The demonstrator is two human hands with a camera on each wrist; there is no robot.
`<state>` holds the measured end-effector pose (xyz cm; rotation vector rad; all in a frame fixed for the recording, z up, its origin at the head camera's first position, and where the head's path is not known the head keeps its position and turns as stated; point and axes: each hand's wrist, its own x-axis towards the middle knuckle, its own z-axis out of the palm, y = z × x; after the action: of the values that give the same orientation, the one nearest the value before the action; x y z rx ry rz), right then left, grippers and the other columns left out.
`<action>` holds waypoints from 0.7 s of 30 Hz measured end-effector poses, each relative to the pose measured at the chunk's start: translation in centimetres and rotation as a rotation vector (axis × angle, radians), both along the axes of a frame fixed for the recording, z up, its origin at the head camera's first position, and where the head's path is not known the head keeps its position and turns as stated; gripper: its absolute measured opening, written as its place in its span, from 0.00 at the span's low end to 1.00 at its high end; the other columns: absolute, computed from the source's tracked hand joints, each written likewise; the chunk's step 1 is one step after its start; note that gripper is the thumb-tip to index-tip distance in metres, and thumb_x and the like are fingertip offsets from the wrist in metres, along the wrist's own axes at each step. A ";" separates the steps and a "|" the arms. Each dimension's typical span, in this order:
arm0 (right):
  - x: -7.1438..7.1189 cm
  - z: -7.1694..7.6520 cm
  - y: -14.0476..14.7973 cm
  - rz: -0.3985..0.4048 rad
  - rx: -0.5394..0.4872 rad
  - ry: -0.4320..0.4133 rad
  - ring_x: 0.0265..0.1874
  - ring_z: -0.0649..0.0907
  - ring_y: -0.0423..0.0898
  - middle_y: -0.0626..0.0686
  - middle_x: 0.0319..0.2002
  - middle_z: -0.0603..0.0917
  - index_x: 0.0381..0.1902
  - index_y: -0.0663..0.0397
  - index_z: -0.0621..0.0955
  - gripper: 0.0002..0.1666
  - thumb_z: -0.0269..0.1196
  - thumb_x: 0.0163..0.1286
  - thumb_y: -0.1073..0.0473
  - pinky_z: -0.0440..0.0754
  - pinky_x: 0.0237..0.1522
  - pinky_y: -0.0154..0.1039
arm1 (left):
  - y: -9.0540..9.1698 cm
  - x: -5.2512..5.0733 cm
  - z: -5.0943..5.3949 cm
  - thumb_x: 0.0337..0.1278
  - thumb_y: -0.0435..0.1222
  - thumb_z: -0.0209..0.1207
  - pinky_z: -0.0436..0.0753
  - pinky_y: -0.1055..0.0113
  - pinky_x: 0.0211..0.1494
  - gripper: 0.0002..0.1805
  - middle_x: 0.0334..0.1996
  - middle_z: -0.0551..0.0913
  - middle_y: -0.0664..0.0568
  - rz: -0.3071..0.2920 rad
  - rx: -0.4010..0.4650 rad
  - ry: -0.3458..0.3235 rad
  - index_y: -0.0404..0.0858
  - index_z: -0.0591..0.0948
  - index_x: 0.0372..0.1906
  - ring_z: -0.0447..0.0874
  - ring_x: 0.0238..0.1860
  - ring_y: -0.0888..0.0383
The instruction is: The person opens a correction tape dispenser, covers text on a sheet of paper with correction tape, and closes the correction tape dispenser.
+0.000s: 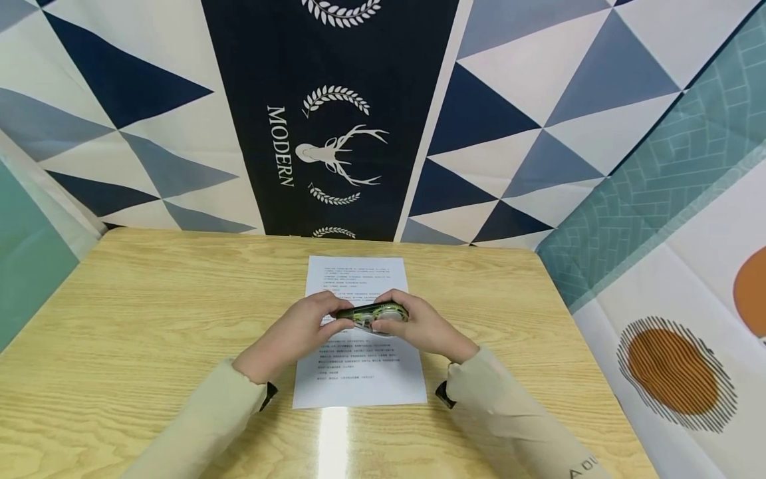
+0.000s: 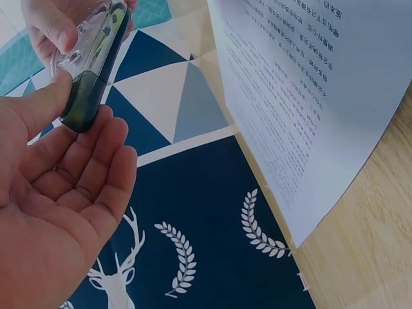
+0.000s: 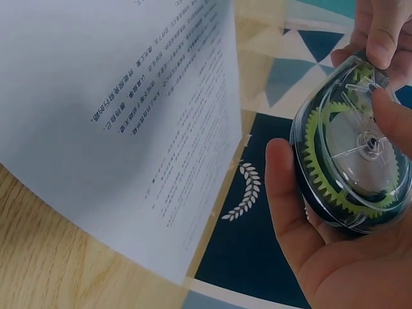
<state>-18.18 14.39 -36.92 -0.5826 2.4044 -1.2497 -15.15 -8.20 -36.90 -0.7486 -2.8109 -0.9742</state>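
Observation:
A clear and dark-green correction tape dispenser [image 1: 366, 315] is held by both hands above a printed sheet of paper [image 1: 371, 366]. The left hand [image 1: 305, 326] pinches its narrow dark end between thumb and fingers; the left wrist view shows that end [image 2: 87, 96] in the left hand [image 2: 64, 193]. Around the wide end curls the right hand [image 1: 427, 326], its thumb on the clear side. A green gear wheel [image 3: 315, 161] shows through the casing in the right wrist view, beside the right hand's palm [image 3: 347, 270].
The sheet lies flat on a light wooden table [image 1: 179, 319]. Behind the table's back edge hangs a patterned cloth [image 1: 335, 66] with triangles and a deer head. Another cloth [image 1: 670, 299] with orange ovals hangs along the right side.

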 end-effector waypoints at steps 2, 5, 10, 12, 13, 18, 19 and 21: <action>0.1 0.0 0.1 0.006 -0.006 0.001 0.39 0.78 0.44 0.49 0.45 0.80 0.48 0.42 0.77 0.15 0.63 0.63 0.51 0.77 0.41 0.37 | -0.1 0.0 0.0 0.56 0.44 0.60 0.79 0.66 0.43 0.15 0.35 0.81 0.58 -0.011 -0.002 0.004 0.41 0.82 0.45 0.77 0.37 0.65; 0.1 0.1 0.1 0.000 -0.013 0.010 0.39 0.78 0.44 0.49 0.45 0.80 0.49 0.42 0.76 0.17 0.63 0.63 0.50 0.77 0.41 0.37 | -0.1 0.0 0.0 0.57 0.43 0.60 0.79 0.65 0.45 0.15 0.36 0.81 0.57 -0.021 0.002 0.022 0.40 0.82 0.47 0.78 0.38 0.63; 0.1 0.2 0.0 -0.022 -0.017 0.017 0.39 0.78 0.44 0.50 0.45 0.80 0.50 0.43 0.76 0.18 0.63 0.63 0.51 0.76 0.41 0.38 | -0.1 0.0 -0.2 0.57 0.41 0.60 0.80 0.63 0.46 0.14 0.36 0.81 0.56 -0.006 0.028 0.062 0.39 0.82 0.46 0.79 0.39 0.61; 0.1 0.1 -0.1 -0.032 -0.016 0.016 0.39 0.78 0.44 0.50 0.45 0.80 0.50 0.44 0.77 0.18 0.63 0.63 0.51 0.76 0.42 0.38 | -0.1 0.0 -0.2 0.57 0.42 0.60 0.80 0.63 0.46 0.14 0.36 0.81 0.56 0.007 0.031 0.066 0.40 0.82 0.46 0.79 0.39 0.61; 0.1 0.1 -0.1 -0.036 -0.014 0.017 0.40 0.78 0.44 0.50 0.46 0.80 0.50 0.43 0.77 0.17 0.63 0.63 0.51 0.75 0.43 0.38 | -0.1 0.0 -0.3 0.57 0.42 0.60 0.80 0.63 0.46 0.14 0.36 0.81 0.56 0.012 0.034 0.064 0.40 0.82 0.45 0.80 0.39 0.60; 0.1 0.0 -0.2 -0.042 -0.008 0.023 0.42 0.78 0.44 0.49 0.47 0.80 0.50 0.43 0.76 0.18 0.63 0.63 0.50 0.76 0.44 0.38 | -0.1 -0.1 -0.3 0.57 0.44 0.60 0.80 0.63 0.46 0.14 0.35 0.81 0.57 0.027 0.025 0.047 0.41 0.82 0.45 0.79 0.39 0.61; 0.1 0.0 -0.1 -0.040 -0.007 0.024 0.42 0.78 0.44 0.49 0.47 0.80 0.50 0.43 0.76 0.18 0.63 0.63 0.50 0.76 0.44 0.38 | -0.2 -0.1 -0.3 0.57 0.44 0.60 0.80 0.64 0.45 0.14 0.35 0.81 0.57 0.026 0.026 0.044 0.41 0.82 0.45 0.79 0.39 0.61; 0.1 0.1 -0.1 -0.033 -0.001 0.025 0.42 0.78 0.44 0.48 0.46 0.80 0.50 0.41 0.76 0.18 0.63 0.62 0.50 0.76 0.44 0.38 | -0.2 -0.1 -0.3 0.57 0.44 0.60 0.79 0.64 0.45 0.14 0.35 0.81 0.58 0.019 0.030 0.037 0.42 0.82 0.45 0.78 0.38 0.62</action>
<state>-18.08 14.27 -36.83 -0.5647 2.4432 -1.2645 -15.24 -8.44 -37.16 -0.7272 -2.7611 -0.9867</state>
